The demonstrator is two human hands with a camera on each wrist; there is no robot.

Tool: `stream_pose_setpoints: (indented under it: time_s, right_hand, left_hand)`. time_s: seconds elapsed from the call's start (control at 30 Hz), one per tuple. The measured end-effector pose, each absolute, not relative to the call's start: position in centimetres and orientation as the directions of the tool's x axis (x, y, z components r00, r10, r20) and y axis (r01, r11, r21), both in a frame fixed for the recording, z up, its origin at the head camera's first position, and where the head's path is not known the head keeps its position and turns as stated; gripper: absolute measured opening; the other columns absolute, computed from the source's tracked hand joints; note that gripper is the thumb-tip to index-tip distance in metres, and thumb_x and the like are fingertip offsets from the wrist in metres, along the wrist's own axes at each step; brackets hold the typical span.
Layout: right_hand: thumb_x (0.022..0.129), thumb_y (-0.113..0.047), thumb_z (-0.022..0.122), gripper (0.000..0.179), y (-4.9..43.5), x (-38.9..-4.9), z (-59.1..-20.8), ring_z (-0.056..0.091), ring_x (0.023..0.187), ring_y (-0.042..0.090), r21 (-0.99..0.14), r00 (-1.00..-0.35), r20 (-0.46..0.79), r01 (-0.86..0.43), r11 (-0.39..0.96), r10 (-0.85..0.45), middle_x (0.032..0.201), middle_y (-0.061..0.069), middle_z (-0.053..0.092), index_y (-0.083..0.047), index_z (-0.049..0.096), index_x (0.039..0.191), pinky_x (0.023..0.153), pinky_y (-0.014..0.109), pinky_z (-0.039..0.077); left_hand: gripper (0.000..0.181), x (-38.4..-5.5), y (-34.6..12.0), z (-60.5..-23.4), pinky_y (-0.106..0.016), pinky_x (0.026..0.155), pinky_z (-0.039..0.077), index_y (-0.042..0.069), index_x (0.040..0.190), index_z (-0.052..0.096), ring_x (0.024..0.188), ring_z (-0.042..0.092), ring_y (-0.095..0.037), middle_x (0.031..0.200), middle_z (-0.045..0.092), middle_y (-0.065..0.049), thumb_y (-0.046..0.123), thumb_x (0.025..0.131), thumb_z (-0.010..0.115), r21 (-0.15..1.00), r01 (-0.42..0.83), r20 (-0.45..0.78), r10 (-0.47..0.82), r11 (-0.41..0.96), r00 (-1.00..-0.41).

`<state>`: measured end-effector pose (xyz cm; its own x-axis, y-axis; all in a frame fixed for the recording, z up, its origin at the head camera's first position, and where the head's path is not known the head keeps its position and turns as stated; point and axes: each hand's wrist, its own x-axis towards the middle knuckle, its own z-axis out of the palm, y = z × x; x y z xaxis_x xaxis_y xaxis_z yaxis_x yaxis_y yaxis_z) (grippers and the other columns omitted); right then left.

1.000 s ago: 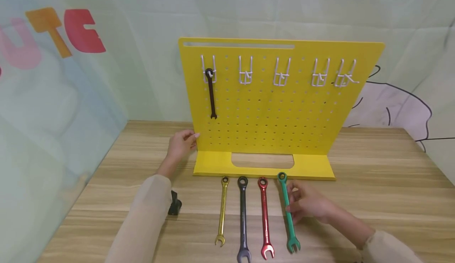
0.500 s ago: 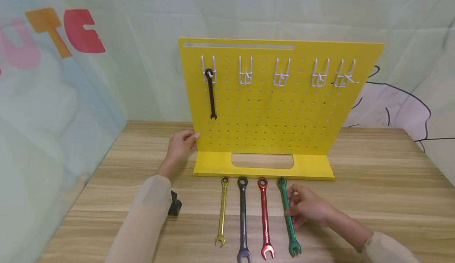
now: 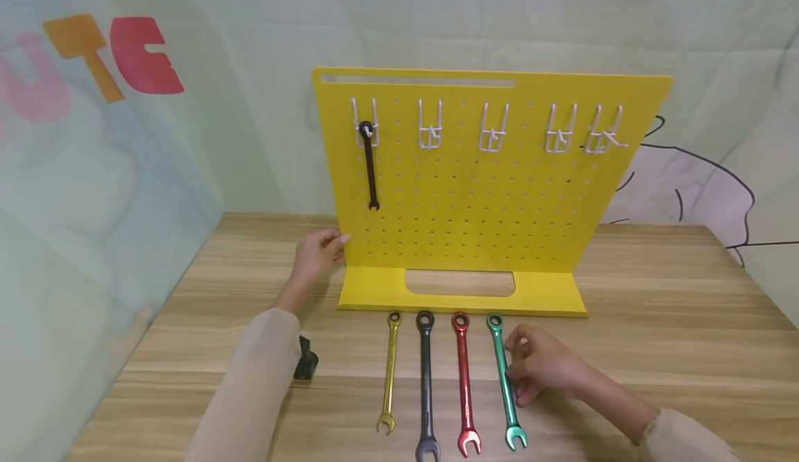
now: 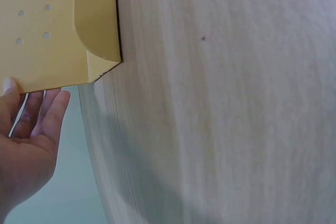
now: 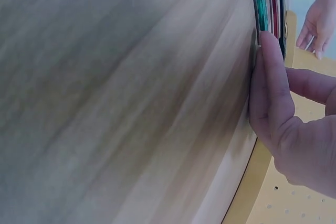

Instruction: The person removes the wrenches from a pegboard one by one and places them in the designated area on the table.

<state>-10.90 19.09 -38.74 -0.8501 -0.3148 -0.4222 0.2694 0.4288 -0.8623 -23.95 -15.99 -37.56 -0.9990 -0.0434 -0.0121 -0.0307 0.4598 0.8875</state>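
Observation:
A yellow pegboard stands upright on the table, a dark wrench hanging from its leftmost hook. My left hand grips the board's left edge; in the left wrist view the thumb lies on the front face, the other fingers behind. In front of the base a yellow wrench, a dark grey wrench, a red wrench and a green wrench lie side by side. Beside the green one my right hand rests with relaxed fingers, fingertips right at its shaft.
Several white wire hooks line the board's upper part. A small black object sits on the wooden table beside my left sleeve. A printed cloth hangs behind the table.
The green wrench has slid slightly toward me, its ring end now off the base and level with the others. My right fingers have come away to its right side. The left hand stays put.

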Motion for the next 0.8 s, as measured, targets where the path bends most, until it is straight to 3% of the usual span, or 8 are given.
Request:
stream_pose_setpoints:
  time_s: [0.4,0.8]
  right_hand:
    - [0.080,0.008,0.058,0.029,19.4,-11.7,-38.4,0.058,0.054,0.024,-0.839,-0.852,-0.436,0.268,0.474,-0.291,0.073,0.017,0.055,0.006,0.044,0.105,0.051,0.039,0.056]
    - [0.084,0.006,0.054,0.028,19.2,-13.2,-37.2,0.060,0.061,0.025,-0.836,-0.887,-0.371,0.192,0.514,-0.273,0.078,0.013,0.058,0.003,0.045,0.109,0.057,0.036,0.056]
  left_hand:
    - [0.028,-23.9,-16.1,-37.5,-0.039,0.080,0.053,-0.007,0.098,0.060,0.084,0.056,-0.031,0.088,0.058,-0.019,0.019,0.095,0.051,0.887,-0.043,-0.026,-0.043,0.459,-0.999]
    - [0.028,-24.1,-16.1,-37.7,-0.038,0.078,0.054,-0.007,0.100,0.061,0.084,0.057,-0.033,0.086,0.059,-0.017,0.019,0.095,0.052,0.889,-0.022,-0.007,-0.036,0.458,-0.999]
